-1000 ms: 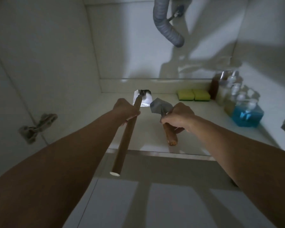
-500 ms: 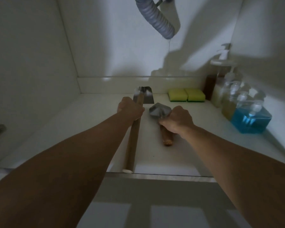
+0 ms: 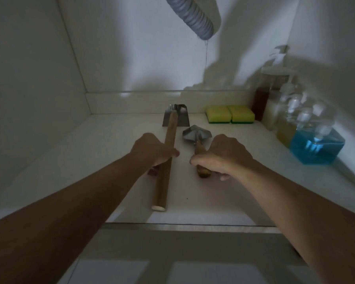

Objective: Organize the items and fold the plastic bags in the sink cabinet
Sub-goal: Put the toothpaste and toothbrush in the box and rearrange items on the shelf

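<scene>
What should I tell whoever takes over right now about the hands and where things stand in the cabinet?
Left hand: resting on the long-handled scraper, fingers loosening.
Right hand: curled over the short trowel handle.
Both tools lie side by side on the cabinet floor, blades toward the back.
Done: sponges at the back, bottles lined along the right wall.
Left: let go of the tools; no plastic bags in view yet.

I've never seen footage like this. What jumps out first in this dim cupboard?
Two bare arms reach in: the left hand rests on a long-handled scraper lying on the cabinet floor, and the right hand is on a short-handled trowel beside it. A grey ribbed drain hose hangs overhead. At the right wall a bright blue soap bottle stands before other bottles, with two yellow-green sponges at the back.
</scene>
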Available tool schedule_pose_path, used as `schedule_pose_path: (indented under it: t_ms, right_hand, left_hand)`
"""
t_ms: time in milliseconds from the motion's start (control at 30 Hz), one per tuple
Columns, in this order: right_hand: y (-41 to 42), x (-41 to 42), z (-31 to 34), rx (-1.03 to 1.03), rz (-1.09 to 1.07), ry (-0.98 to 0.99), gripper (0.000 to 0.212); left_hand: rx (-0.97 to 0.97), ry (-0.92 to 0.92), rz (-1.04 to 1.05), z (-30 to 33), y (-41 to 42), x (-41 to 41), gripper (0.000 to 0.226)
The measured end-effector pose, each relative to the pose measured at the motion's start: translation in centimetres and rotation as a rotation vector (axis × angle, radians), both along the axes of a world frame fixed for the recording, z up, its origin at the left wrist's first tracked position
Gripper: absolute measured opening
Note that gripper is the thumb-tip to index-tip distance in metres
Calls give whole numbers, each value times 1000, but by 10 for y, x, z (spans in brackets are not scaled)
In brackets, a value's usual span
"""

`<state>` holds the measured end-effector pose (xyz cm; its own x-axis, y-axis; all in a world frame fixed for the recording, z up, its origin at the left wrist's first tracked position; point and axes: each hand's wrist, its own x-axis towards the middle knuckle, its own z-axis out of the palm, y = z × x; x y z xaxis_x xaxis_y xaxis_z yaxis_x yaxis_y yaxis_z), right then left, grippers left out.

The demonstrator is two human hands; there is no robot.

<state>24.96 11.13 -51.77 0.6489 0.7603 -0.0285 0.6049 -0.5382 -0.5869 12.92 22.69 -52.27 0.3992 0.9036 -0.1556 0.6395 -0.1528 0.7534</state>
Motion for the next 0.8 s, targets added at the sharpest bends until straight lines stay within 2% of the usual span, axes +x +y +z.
schedule_pose_path:
  t_ms: [67, 167, 367, 633, 800]
  right_hand:
    - [-7, -4, 1, -34, 36, 90, 24]
    - [-5, -5, -2, 36, 38, 148, 24]
    - [19, 6, -15, 144, -17, -83, 23]
    - [42, 20, -27, 308, -100, -175, 26]
    - [51, 27, -37, 361, -169, -144, 29]
  left_hand:
    - [-90, 21, -43, 1, -7, -13, 35]
    - [-95, -39, -42, 2, -9, -14, 36]
    - [71, -111, 43, -8, 0, 9, 45]
    - [219, -81, 147, -17, 24, 35, 45]
    - [247, -77, 176, -20, 31, 43, 42]
